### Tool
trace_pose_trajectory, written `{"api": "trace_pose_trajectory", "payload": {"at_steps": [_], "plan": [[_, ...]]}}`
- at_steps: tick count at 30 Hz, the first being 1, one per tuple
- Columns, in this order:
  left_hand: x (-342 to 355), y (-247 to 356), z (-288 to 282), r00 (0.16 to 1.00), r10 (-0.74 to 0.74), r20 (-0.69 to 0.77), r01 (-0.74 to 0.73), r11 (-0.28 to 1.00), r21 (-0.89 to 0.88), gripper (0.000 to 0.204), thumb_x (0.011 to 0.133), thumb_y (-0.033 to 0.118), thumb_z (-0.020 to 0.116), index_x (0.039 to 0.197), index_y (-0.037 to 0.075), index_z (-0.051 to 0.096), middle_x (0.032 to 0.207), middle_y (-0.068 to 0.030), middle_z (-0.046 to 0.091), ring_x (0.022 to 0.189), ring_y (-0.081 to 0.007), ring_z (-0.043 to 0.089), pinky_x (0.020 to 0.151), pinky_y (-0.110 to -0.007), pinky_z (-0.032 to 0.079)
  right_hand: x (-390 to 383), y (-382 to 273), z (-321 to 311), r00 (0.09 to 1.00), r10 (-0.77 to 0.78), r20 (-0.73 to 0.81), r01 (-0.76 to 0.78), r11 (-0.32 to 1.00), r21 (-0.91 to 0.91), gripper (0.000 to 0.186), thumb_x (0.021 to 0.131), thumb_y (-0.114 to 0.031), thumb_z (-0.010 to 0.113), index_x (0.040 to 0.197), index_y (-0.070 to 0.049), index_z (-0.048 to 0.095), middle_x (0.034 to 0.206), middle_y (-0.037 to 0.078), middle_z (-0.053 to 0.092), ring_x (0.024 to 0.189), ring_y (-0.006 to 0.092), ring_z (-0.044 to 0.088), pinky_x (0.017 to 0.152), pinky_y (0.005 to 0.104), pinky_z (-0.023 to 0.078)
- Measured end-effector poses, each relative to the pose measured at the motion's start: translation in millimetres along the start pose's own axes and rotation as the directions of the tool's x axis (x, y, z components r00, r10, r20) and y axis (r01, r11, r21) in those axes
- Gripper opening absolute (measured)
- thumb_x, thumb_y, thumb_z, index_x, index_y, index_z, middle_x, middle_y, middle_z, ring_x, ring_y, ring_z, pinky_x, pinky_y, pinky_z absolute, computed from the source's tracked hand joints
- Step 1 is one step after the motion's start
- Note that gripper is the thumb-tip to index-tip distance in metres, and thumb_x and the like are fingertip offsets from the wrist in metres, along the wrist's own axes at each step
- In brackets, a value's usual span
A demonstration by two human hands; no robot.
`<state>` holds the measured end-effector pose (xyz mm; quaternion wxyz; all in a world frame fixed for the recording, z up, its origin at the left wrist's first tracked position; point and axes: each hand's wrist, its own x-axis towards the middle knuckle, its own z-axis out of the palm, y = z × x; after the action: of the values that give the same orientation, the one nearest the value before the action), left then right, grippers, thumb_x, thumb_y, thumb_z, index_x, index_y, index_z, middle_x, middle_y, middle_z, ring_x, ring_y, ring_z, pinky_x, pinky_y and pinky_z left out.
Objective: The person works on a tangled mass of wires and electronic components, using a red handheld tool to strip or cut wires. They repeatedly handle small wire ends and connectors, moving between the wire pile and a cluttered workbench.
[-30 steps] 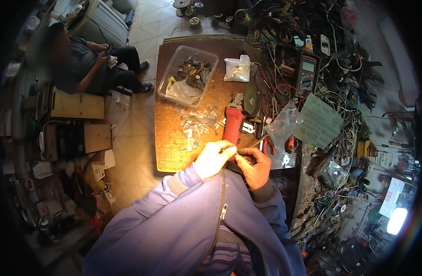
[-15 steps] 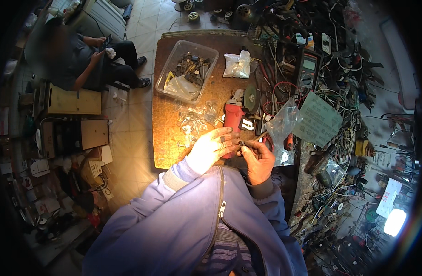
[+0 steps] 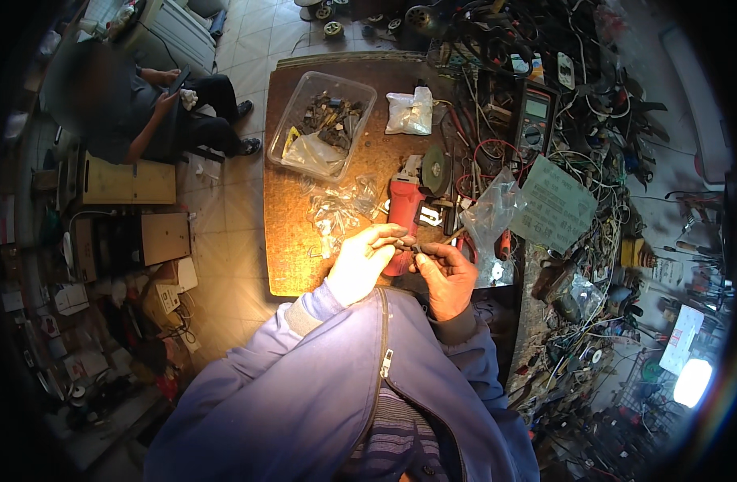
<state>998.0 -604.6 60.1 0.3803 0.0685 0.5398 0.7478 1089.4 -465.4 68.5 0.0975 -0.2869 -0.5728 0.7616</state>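
My left hand (image 3: 364, 261) and my right hand (image 3: 446, 279) meet over the near edge of the workbench. Their fingertips pinch a small dark part (image 3: 414, 250), too small to tell its kind. Right behind my fingers lies a red angle grinder (image 3: 403, 206), its grey-green disc (image 3: 436, 170) pointing away from me. A black piece with a pale metal bracket (image 3: 429, 216) rests against the grinder's right side. Left of the grinder, small clear plastic bags (image 3: 342, 210) lie in a crumpled heap.
A clear plastic box (image 3: 278, 145) of small metal parts stands at the far left of the bench (image 3: 287, 241). Beyond the grinder lies a white packet (image 3: 409, 111). A multimeter (image 3: 535, 116), a green sheet (image 3: 555, 205) and tangled cables crowd the right. A person (image 3: 148, 112) sits far left.
My left fingers have drawn together from a flatter spread into a pinch around the small part. The right hand keeps its pinch. The view has shifted slightly.
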Motion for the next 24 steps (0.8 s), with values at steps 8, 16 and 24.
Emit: {"api": "trace_pose_trajectory", "payload": {"at_steps": [8, 16, 24], "plan": [[0, 3, 1, 0.994, -0.109, -0.032, 0.101, 0.977, -0.188, 0.032, 0.093, 0.002, 0.05, 0.123, -0.004, 0.046, 0.115, -0.0172, 0.058, 0.104, -0.0234, 0.061, 0.091, -0.033, 0.051, -2, -4, 2, 1.0, 0.004, 0.002, -0.004, 0.999, 0.052, 0.02, 0.084, 0.005, 0.063, 0.104, 0.008, 0.059, 0.088, 0.011, 0.066, 0.076, 0.0149, 0.065, 0.07, 0.0243, 0.053], [2, -2, -11, 0.946, -0.324, 0.017, 0.283, 0.799, -0.531, 0.033, 0.092, 0.006, 0.053, 0.124, -0.002, 0.043, 0.111, -0.0173, 0.058, 0.101, -0.028, 0.063, 0.084, -0.033, 0.056, -2, -1, -2, 1.0, 0.003, -0.002, -0.003, 0.999, 0.047, 0.019, 0.085, 0.005, 0.062, 0.104, 0.008, 0.059, 0.088, 0.011, 0.066, 0.074, 0.0145, 0.065, 0.069, 0.0242, 0.053], [-2, 1, -4, 0.962, -0.266, -0.057, 0.224, 0.893, -0.391, 0.035, 0.091, 0.003, 0.054, 0.124, -0.004, 0.044, 0.115, -0.0194, 0.058, 0.102, -0.0286, 0.063, 0.086, -0.034, 0.054, -3, -1, -3, 1.0, 0.011, 0.004, -0.011, 0.999, 0.034, 0.019, 0.085, 0.004, 0.063, 0.103, 0.007, 0.06, 0.089, 0.011, 0.067, 0.074, 0.0143, 0.065, 0.069, 0.0241, 0.053]]}}
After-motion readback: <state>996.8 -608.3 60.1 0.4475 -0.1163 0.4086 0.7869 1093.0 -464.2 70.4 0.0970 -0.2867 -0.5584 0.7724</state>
